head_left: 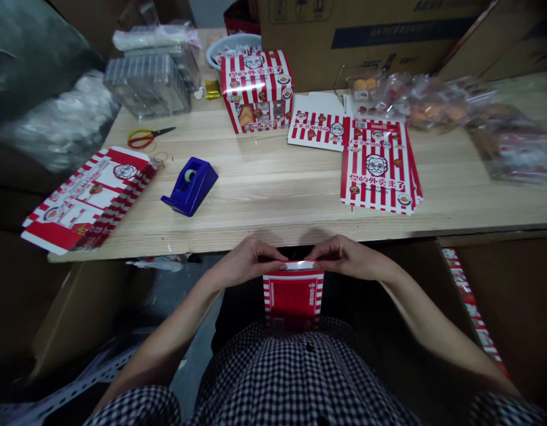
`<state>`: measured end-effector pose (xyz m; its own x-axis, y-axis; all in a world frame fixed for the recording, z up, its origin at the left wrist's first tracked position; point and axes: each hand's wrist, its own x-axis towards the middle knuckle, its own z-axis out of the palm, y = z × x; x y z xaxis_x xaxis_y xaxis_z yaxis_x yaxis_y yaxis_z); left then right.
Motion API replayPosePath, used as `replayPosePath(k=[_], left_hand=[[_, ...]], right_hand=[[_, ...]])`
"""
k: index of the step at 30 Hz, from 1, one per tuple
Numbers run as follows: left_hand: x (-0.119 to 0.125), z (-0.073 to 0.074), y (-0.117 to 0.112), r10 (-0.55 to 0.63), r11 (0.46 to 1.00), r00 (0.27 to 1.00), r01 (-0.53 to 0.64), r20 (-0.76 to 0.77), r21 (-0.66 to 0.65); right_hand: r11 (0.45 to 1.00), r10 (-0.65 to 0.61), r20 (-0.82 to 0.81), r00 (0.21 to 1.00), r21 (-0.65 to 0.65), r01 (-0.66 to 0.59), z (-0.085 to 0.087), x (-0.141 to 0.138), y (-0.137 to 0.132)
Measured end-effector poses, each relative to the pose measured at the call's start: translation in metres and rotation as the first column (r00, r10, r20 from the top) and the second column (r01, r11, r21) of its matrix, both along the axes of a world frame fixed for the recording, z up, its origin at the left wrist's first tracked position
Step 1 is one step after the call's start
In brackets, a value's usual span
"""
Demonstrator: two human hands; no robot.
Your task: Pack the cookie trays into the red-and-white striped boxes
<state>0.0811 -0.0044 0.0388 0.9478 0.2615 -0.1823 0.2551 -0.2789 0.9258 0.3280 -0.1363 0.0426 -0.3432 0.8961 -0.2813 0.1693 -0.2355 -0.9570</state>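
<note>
A small red-and-white striped box stands upright against my lap, below the table's front edge. My left hand pinches its top edge from the left. My right hand pinches the same top edge from the right, where a shiny strip of clear tape lies between the fingertips. Both hands are closed on the box.
On the wooden table lie a blue tape dispenser, red-handled scissors, flat striped box blanks at the left and right, an assembled striped box, clear plastic trays and bagged items. Cardboard cartons stand behind.
</note>
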Motion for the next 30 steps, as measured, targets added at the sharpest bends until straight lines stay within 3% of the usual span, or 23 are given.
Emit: replayPosePath(k=[3,6,13,18,23,27,30], left_hand=[[0.005,0.000,-0.001,-0.025,0.999,1.000,0.025,0.008,0.028],[0.009,0.001,-0.002,-0.020,0.999,1.000,0.020,-0.005,0.043],[0.009,-0.003,0.002,0.022,0.999,0.999,-0.024,-0.041,-0.031],[0.010,-0.005,0.004,0.015,0.999,0.999,-0.016,-0.036,-0.033],[0.010,-0.003,0.000,0.014,0.989,1.000,-0.017,-0.019,-0.147],[0.013,-0.002,-0.007,0.021,0.981,0.999,-0.013,0.040,-0.194],[0.020,-0.003,-0.013,0.043,0.985,0.997,-0.030,0.069,-0.170]], right_hand=[[0.998,0.042,0.078,0.996,0.048,-0.046,0.001,0.000,0.005],[0.998,-0.016,0.115,0.993,0.055,0.010,-0.001,-0.001,0.007],[0.990,-0.123,-0.115,0.986,-0.089,0.113,-0.006,0.002,-0.009],[0.981,-0.147,-0.160,0.976,-0.154,0.122,-0.007,0.005,-0.009],[0.973,-0.157,-0.193,0.968,-0.198,0.118,-0.011,0.008,-0.010],[0.940,-0.318,-0.207,0.925,-0.197,0.279,-0.015,-0.002,-0.014],[0.879,-0.465,-0.215,0.859,-0.231,0.418,-0.021,-0.015,-0.019]])
